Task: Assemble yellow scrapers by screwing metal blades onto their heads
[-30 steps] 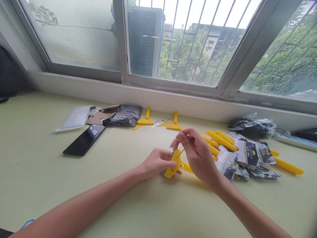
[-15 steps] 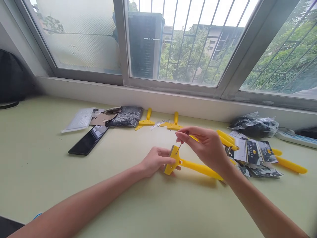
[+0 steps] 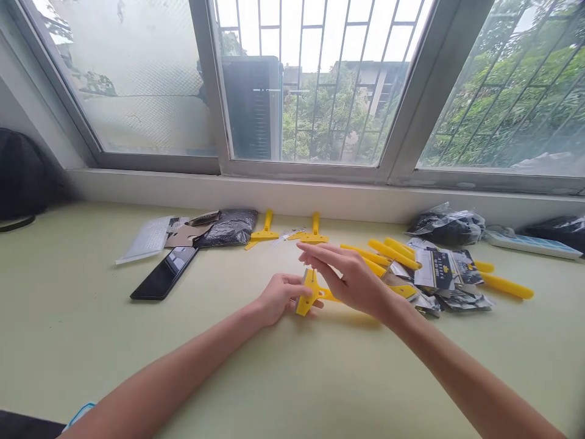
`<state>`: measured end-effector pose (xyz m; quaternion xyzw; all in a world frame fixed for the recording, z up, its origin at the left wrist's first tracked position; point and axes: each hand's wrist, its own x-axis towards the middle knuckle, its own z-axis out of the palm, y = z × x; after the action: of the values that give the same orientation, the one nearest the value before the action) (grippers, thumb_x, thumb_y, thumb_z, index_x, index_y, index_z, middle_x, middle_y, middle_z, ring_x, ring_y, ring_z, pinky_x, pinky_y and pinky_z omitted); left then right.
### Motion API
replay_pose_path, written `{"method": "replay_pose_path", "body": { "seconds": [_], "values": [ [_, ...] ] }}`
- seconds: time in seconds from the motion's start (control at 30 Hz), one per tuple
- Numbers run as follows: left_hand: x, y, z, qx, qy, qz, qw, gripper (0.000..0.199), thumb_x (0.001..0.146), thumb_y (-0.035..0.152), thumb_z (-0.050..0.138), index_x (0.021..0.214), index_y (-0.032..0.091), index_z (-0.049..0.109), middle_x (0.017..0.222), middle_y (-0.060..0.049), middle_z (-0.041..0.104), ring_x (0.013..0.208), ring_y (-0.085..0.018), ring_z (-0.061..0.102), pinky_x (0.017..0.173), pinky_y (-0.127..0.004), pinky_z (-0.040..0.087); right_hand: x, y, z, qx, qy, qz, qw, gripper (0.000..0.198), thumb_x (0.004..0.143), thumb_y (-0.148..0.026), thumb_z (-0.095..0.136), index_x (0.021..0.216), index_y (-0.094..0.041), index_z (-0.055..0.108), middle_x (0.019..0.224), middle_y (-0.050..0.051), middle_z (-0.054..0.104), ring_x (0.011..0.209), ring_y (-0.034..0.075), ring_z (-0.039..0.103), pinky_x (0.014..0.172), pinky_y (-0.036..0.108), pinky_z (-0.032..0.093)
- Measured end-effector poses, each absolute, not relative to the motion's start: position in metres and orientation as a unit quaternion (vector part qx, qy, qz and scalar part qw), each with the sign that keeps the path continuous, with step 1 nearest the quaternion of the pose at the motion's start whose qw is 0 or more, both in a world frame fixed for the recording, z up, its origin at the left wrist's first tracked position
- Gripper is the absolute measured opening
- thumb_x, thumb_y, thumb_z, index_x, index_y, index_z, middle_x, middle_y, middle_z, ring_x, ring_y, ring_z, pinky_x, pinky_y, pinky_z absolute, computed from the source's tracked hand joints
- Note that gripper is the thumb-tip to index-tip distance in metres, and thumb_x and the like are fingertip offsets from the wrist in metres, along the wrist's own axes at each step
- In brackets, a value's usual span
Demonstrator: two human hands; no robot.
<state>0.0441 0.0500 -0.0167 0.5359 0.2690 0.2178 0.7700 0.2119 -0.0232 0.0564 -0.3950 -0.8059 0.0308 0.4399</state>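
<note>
At a smooth, pale green desk (image 3: 247,378), our left hand (image 3: 276,299) pinches the head of a yellow scraper (image 3: 308,302), thumb on the upward face, other fingers tucked behind. The handle runs toward three o'clock, where our right hand (image 3: 351,277) partly covers it. That hand, at two o'clock from the head, arches over a thin metal driver (image 3: 313,275), fingers stretched out and close together; we cannot tell whether they pinch the driver's hidden grip.

We judge the scraper light and stiff, its plastic slightly slippery, its blade (image 3: 297,305) probably sharp, so the broad faces or the handle offer the safest hold. The head is flat and angular, the grey metal strip lining its nine o'clock side.

Around it, two more scrapers (image 3: 265,235) lie between ten and twelve o'clock, a glossy phone (image 3: 164,274) at nine, a crinkled black bag (image 3: 232,227) at ten, and printed cards (image 3: 434,268) among rounded yellow handles (image 3: 509,285) at three.
</note>
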Motion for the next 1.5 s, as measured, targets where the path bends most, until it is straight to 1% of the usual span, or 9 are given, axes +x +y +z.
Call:
{"method": "replay_pose_path", "body": {
  "seconds": [0.1, 0.2, 0.4, 0.53, 0.67, 0.87, 1.07, 1.2, 1.5],
  "values": [
    [0.044, 0.052, -0.016, 0.535, 0.273, 0.212, 0.771, 0.035, 0.067, 0.028, 0.086, 0.092, 0.008, 0.076, 0.105, -0.019, 0.073, 0.096, -0.037, 0.074, 0.075, -0.046, 0.064, 0.208, -0.023, 0.060, -0.442, -0.745, 0.034, 0.499, 0.011, 0.094, -0.021, 0.066, 0.095, -0.023, 0.076, 0.082, 0.000, 0.074, 0.069, 0.013, 0.065, 0.066, 0.026, 0.050],
    [0.043, 0.053, -0.016, 0.533, 0.275, 0.207, 0.773, 0.036, 0.066, 0.028, 0.087, 0.093, 0.007, 0.076, 0.109, -0.020, 0.072, 0.097, -0.037, 0.074, 0.075, -0.046, 0.064, 0.203, -0.021, 0.057, -0.469, -0.699, 0.032, 0.539, 0.015, 0.088, -0.029, 0.075, 0.075, -0.021, 0.072, 0.071, 0.000, 0.070, 0.063, 0.013, 0.058, 0.057, 0.027, 0.043],
    [0.044, 0.052, -0.016, 0.528, 0.278, 0.209, 0.775, 0.034, 0.065, 0.028, 0.088, 0.090, 0.008, 0.075, 0.104, -0.019, 0.073, 0.097, -0.037, 0.074, 0.074, -0.044, 0.065, 0.200, -0.015, 0.045, -0.453, -0.650, 0.149, 0.592, 0.020, 0.096, -0.034, 0.063, 0.109, -0.023, 0.074, 0.095, 0.006, 0.075, 0.075, 0.016, 0.068, 0.059, 0.029, 0.055],
    [0.044, 0.052, -0.016, 0.525, 0.280, 0.213, 0.775, 0.035, 0.064, 0.029, 0.088, 0.088, 0.008, 0.074, 0.101, -0.018, 0.073, 0.094, -0.036, 0.074, 0.074, -0.045, 0.064, 0.204, -0.014, 0.048, -0.412, -0.641, 0.243, 0.600, 0.030, 0.098, -0.038, 0.058, 0.119, -0.020, 0.071, 0.090, 0.005, 0.071, 0.077, 0.017, 0.068, 0.058, 0.030, 0.060],
    [0.044, 0.052, -0.017, 0.524, 0.277, 0.214, 0.776, 0.035, 0.064, 0.029, 0.088, 0.087, 0.007, 0.074, 0.101, -0.019, 0.073, 0.094, -0.036, 0.074, 0.073, -0.045, 0.064, 0.211, -0.017, 0.060, -0.398, -0.651, 0.294, 0.576, 0.029, 0.097, -0.039, 0.061, 0.113, -0.019, 0.074, 0.095, 0.007, 0.072, 0.084, 0.018, 0.069, 0.071, 0.036, 0.063],
    [0.043, 0.052, -0.016, 0.529, 0.266, 0.207, 0.779, 0.039, 0.064, 0.029, 0.088, 0.093, 0.006, 0.076, 0.109, -0.021, 0.072, 0.096, -0.036, 0.074, 0.073, -0.044, 0.065, 0.214, -0.016, 0.059, -0.457, -0.617, 0.243, 0.593, 0.030, 0.077, -0.038, 0.085, 0.078, -0.018, 0.062, 0.081, 0.002, 0.068, 0.066, 0.013, 0.064, 0.057, 0.026, 0.054],
    [0.043, 0.051, -0.016, 0.533, 0.265, 0.206, 0.777, 0.037, 0.066, 0.029, 0.087, 0.094, 0.007, 0.076, 0.107, -0.020, 0.073, 0.095, -0.035, 0.074, 0.074, -0.044, 0.064, 0.209, -0.014, 0.051, -0.428, -0.617, 0.247, 0.613, 0.023, 0.093, -0.041, 0.068, 0.091, -0.019, 0.063, 0.074, 0.002, 0.069, 0.059, 0.011, 0.059, 0.051, 0.024, 0.047],
    [0.043, 0.051, -0.016, 0.535, 0.264, 0.209, 0.775, 0.036, 0.065, 0.029, 0.087, 0.091, 0.007, 0.076, 0.104, -0.019, 0.073, 0.095, -0.035, 0.074, 0.073, -0.044, 0.064, 0.211, -0.016, 0.055, -0.406, -0.650, 0.282, 0.578, 0.029, 0.098, -0.043, 0.059, 0.106, -0.018, 0.071, 0.085, 0.006, 0.072, 0.074, 0.015, 0.066, 0.064, 0.030, 0.055],
    [0.043, 0.052, -0.017, 0.537, 0.255, 0.209, 0.777, 0.036, 0.066, 0.030, 0.086, 0.093, 0.008, 0.076, 0.106, -0.019, 0.074, 0.092, -0.034, 0.075, 0.072, -0.044, 0.064, 0.208, -0.014, 0.048, -0.447, -0.642, 0.220, 0.583, 0.024, 0.081, -0.032, 0.081, 0.091, -0.022, 0.062, 0.086, -0.001, 0.065, 0.078, 0.014, 0.064, 0.073, 0.030, 0.057]
  ]
}}
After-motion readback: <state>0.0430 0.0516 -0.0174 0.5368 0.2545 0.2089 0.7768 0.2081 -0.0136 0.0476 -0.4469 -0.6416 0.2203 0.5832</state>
